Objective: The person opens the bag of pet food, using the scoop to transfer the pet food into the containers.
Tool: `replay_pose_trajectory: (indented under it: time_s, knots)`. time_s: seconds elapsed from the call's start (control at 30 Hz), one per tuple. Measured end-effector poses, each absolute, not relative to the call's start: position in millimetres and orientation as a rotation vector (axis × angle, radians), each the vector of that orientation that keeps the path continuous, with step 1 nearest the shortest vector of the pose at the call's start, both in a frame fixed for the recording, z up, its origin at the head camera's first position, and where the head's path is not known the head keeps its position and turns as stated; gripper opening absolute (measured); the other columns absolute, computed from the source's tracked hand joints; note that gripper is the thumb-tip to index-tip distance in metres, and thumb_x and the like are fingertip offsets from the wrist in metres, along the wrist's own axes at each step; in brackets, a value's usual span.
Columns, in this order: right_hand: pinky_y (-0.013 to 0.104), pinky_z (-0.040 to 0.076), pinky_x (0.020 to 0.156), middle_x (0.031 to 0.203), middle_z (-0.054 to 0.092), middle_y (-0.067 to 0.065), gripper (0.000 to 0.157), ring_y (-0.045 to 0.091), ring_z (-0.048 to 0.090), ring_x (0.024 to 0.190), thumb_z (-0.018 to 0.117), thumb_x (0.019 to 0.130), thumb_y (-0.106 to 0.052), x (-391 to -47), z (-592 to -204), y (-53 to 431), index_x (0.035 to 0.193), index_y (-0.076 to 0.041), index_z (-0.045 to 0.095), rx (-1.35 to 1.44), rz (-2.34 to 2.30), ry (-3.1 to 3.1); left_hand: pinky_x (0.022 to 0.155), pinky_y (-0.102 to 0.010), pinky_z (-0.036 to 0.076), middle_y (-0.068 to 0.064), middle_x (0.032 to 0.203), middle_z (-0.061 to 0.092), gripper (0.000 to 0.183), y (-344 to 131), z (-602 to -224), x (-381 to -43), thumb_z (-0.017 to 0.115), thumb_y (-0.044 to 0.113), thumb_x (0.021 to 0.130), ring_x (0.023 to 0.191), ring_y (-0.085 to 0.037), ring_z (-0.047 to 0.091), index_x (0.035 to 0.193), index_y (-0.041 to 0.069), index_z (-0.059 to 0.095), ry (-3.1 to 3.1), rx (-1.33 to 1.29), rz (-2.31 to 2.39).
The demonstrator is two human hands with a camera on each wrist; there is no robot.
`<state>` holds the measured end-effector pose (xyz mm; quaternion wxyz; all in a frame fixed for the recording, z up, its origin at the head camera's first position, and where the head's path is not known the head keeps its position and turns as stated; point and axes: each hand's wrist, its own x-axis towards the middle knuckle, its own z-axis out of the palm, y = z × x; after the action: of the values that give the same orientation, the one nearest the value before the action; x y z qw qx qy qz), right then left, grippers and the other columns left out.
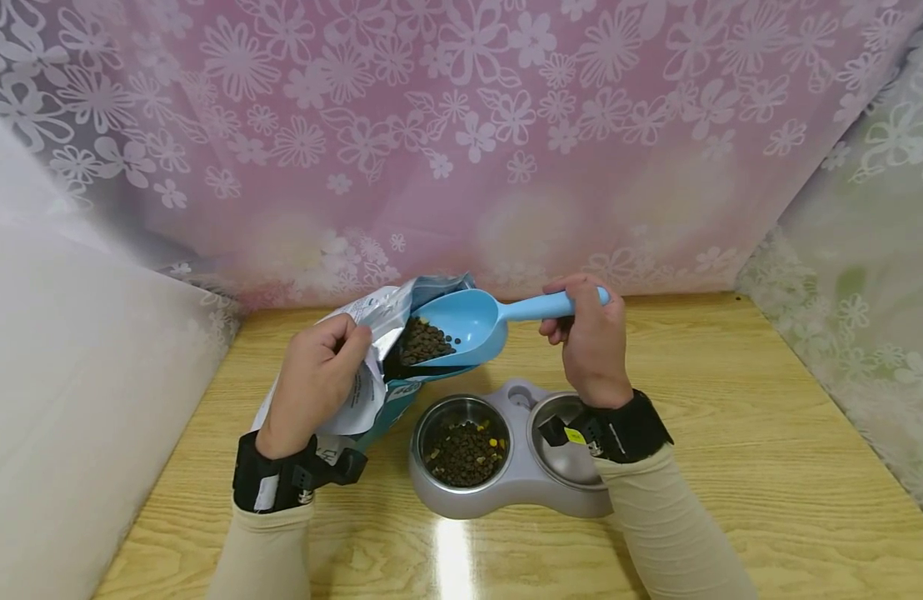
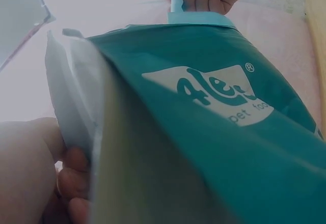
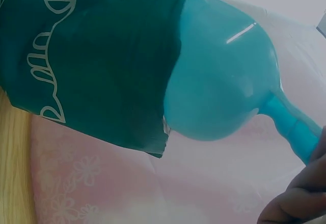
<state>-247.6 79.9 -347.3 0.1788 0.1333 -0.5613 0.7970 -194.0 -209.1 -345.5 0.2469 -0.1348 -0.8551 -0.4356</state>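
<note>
My left hand [image 1: 319, 379] pinches the upper edge of a teal and silver pet food bag [image 2: 214, 127], holding its mouth open. In the head view the bag leans toward the right. My right hand [image 1: 595, 346] grips the handle of a light blue scoop [image 1: 469, 321]. The scoop's front part lies inside the bag's mouth, and brown kibble [image 1: 424, 343] sits in its bowl. From the right wrist view, the underside of the scoop [image 3: 224, 66] shows, with the bag's teal side [image 3: 117, 71] covering its tip.
A grey double-bowl feeder [image 1: 499, 497] stands on the wooden table [image 1: 731, 417] below the hands. Its left steel bowl [image 1: 426, 442] holds brown kibble with yellow bits. My right wrist partly covers the right steel bowl [image 1: 574, 462]. A pink floral cloth [image 1: 469, 167] hangs behind.
</note>
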Motion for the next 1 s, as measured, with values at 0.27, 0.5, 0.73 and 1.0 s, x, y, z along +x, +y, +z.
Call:
replay_pose_trajectory:
  time_s: [0.27, 0.5, 0.73, 1.0]
  knots:
    - [0.02, 0.041, 0.042, 0.067, 0.056, 0.007, 0.029, 0.011, 0.051, 0.041, 0.039, 0.095, -0.009, -249.3, -346.0, 82.8, 0.081, -0.001, 0.063, 0.361, 2.336, -1.453, 0.042, -0.031, 0.022, -0.003, 0.055, 0.03, 0.04, -208.2, -345.2, -194.4, 0.052, 0.029, 0.099, 0.048, -0.015, 0.033, 0.062, 0.017, 0.04, -2.328, -0.363, -1.193]
    - [0.02, 0.037, 0.042, 0.059, 0.052, 0.005, 0.033, 0.01, 0.047, 0.04, 0.035, 0.096, -0.01, -255.4, -349.1, 88.0, 0.081, 0.001, 0.062, 0.334, 2.347, -1.388, 0.041, -0.031, 0.023, -0.003, 0.055, 0.03, 0.04, -207.7, -345.6, -195.0, 0.052, 0.027, 0.098, 0.048, -0.014, 0.033, 0.062, 0.018, 0.04, -2.328, -0.368, -1.197]
    - [0.02, 0.035, 0.044, 0.062, 0.05, 0.005, 0.033, 0.011, 0.046, 0.04, 0.033, 0.097, -0.011, -259.3, -350.3, 89.2, 0.082, 0.0, 0.06, 0.302, 2.404, -1.352, 0.042, -0.031, 0.023, -0.004, 0.055, 0.029, 0.041, -207.3, -346.1, -196.0, 0.051, 0.029, 0.099, 0.048, -0.015, 0.033, 0.063, 0.015, 0.039, -2.337, -0.371, -1.216]
    - [0.021, 0.035, 0.045, 0.064, 0.05, 0.006, 0.032, 0.011, 0.045, 0.04, 0.033, 0.098, -0.012, -261.3, -352.9, 87.4, 0.083, 0.001, 0.059, 0.298, 2.482, -1.277, 0.041, -0.031, 0.024, -0.005, 0.055, 0.03, 0.042, -207.4, -346.0, -195.5, 0.051, 0.03, 0.1, 0.048, -0.016, 0.033, 0.063, 0.014, 0.039, -2.338, -0.374, -1.25]
